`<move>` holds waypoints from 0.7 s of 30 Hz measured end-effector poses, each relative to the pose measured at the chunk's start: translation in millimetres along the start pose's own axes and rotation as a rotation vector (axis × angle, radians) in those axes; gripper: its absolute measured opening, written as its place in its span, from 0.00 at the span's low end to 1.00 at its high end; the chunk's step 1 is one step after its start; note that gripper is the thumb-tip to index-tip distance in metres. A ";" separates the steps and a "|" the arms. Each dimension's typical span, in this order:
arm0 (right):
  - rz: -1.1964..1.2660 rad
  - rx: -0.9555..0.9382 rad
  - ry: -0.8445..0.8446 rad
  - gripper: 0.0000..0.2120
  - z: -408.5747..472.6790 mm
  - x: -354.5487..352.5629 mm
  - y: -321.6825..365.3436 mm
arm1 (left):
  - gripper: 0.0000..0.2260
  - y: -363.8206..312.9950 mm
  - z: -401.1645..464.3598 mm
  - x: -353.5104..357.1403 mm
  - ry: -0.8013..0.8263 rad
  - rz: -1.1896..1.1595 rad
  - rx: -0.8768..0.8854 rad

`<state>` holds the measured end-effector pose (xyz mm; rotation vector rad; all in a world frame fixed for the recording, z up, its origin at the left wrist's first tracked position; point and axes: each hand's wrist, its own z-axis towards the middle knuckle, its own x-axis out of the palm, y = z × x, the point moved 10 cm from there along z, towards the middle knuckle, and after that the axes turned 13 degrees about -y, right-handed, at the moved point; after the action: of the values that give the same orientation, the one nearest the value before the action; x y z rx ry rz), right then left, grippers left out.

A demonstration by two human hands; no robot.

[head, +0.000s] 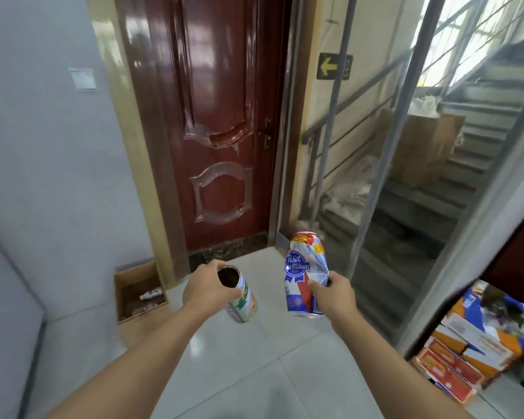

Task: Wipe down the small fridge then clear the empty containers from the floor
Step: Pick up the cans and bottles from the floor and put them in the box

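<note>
At centre frame the left hand (208,287) grips an opened tin can (239,294) with a green label, held above the tiled floor (254,373). Just right of it, the right hand (330,294) clutches a dented Pabst Blue Ribbon beer can (303,273). A cardboard box (139,290) sits lower left beside the red door (221,116).
</note>
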<state>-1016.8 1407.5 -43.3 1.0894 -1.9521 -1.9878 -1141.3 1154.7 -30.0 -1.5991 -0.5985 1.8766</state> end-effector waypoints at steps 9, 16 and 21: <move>-0.074 -0.138 0.229 0.16 177.5 93.7 59.2 | 0.29 -12.3 121.5 48.3 -0.192 -0.016 -0.211; -0.165 -0.160 0.391 0.17 252.1 197.3 80.7 | 0.25 16.8 179.4 57.2 -0.289 -0.003 -0.364; -0.189 -0.208 0.509 0.16 284.1 287.3 104.2 | 0.24 56.7 238.4 57.7 -0.370 0.009 -0.449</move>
<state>-1428.5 1457.9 -89.4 1.5765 -1.3976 -1.7164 -1390.1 1163.2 -68.0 -1.5138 -1.2471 2.1705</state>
